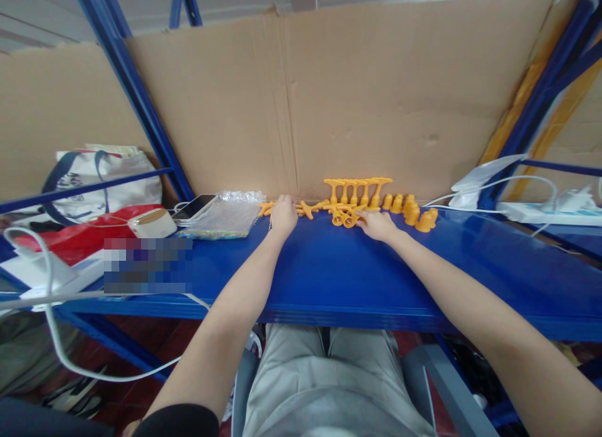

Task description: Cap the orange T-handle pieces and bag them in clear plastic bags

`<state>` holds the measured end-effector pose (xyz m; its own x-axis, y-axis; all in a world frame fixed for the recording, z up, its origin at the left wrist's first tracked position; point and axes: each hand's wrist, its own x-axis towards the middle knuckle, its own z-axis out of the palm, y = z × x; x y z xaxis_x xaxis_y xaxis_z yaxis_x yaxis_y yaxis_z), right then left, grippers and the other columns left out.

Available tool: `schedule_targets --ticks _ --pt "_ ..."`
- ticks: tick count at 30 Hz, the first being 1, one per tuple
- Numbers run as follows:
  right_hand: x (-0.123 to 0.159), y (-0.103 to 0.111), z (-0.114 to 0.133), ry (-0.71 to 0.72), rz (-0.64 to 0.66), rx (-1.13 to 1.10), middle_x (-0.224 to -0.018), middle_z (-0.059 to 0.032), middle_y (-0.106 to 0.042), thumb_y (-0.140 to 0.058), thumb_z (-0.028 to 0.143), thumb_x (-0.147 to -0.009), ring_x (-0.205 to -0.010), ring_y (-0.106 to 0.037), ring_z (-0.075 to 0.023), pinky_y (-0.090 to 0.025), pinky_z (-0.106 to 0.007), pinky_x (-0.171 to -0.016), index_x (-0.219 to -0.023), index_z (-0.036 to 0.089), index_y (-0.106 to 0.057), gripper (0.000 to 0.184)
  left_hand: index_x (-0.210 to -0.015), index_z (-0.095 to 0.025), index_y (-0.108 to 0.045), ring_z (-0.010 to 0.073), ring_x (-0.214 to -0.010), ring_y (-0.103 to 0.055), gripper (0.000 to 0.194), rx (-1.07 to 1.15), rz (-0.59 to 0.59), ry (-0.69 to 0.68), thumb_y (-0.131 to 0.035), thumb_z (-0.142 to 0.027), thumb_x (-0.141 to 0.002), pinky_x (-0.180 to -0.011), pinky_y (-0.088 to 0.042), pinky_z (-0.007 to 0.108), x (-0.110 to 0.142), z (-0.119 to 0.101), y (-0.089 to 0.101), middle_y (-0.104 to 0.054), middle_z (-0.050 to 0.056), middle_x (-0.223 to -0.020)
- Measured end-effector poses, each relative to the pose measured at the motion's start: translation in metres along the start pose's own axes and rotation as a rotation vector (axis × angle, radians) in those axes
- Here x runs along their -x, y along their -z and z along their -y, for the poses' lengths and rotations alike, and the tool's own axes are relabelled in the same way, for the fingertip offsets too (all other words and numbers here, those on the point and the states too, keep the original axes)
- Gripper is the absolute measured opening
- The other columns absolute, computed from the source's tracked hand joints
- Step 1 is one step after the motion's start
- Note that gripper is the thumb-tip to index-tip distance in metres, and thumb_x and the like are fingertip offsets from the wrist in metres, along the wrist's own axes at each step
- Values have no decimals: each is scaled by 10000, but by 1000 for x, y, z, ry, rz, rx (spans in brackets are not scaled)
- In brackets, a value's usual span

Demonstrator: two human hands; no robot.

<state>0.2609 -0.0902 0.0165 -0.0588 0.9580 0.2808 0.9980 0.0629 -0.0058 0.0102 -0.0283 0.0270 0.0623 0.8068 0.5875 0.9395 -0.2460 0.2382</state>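
Observation:
My left hand [283, 216] reaches to the back of the blue shelf, its fingers bunched together among thin yellow plastic pieces [308, 210]. What lies inside those fingers is hidden. My right hand [377, 225] closes on a yellow T-handled plastic part at the right end of a lying pile; two hollow round ends [343, 220] face me beside its fingertips. Behind the pile, several yellow T-handled parts [355, 189] stand upright in a row against the cardboard. Short yellow stepped caps [411, 210] stand to the right of my right hand.
A bubble-wrap bag [226, 214] and a phone [200, 207] lie left of my left hand. Farther left are a white box [152, 223], a red bag [101, 230] and cables. A power strip [550, 212] sits at right. Cardboard [376, 98] walls the back of the blue shelf [338, 274].

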Motion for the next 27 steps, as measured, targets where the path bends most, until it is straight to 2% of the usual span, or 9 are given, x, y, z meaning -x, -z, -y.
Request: schedule_targets --ticks 4,10,19,24,27 --pt "-2 -4 0 24 15 15 -1346 -150 -620 -405 275 -966 -1275 -546 -306 -437 -498 -989 -1372 213 -566 440 -1045 -151 -601 219 -1096 -595 230 39 -49 10 -386 -147 -963 -931 -454 326 1 -5 5 -628 127 -1137" --pt "-3 -6 0 28 13 3 -1355 -163 -611 -376 269 -973 -1278 -540 -309 -423 -521 -998 -1386 200 -553 455 -1065 -157 -601 215 -1090 -596 243 45 -61 -13 -374 -186 -982 -909 -451 307 2 -10 8 -630 126 -1135" --pt "-4 -7 0 12 19 11 -1340 -157 -623 -347 272 -975 -1278 -543 -292 -410 -506 -1008 -1410 204 -527 476 -923 -174 -670 230 -959 -647 297 -8 69 -33 -406 -299 -977 -806 -480 294 1 -10 1 -687 106 -985" --pt "-4 -8 2 -16 26 -6 -1373 -161 -597 -339 271 -978 -1304 -520 -278 -366 -497 -1054 -1431 192 -505 488 -950 -195 -714 222 -986 -655 265 -26 102 -48 -462 -276 -945 -831 -505 289 2 -8 -2 -673 90 -1045" --pt "-3 -8 4 -30 31 -19 -1400 -175 -571 -333 269 -983 -1332 -491 -282 -344 -515 -1071 -1446 169 -482 497 -1003 -207 -726 221 -1017 -657 279 -48 126 -26 -480 -324 -942 -858 -517 290 3 -5 -4 -646 91 -1118"
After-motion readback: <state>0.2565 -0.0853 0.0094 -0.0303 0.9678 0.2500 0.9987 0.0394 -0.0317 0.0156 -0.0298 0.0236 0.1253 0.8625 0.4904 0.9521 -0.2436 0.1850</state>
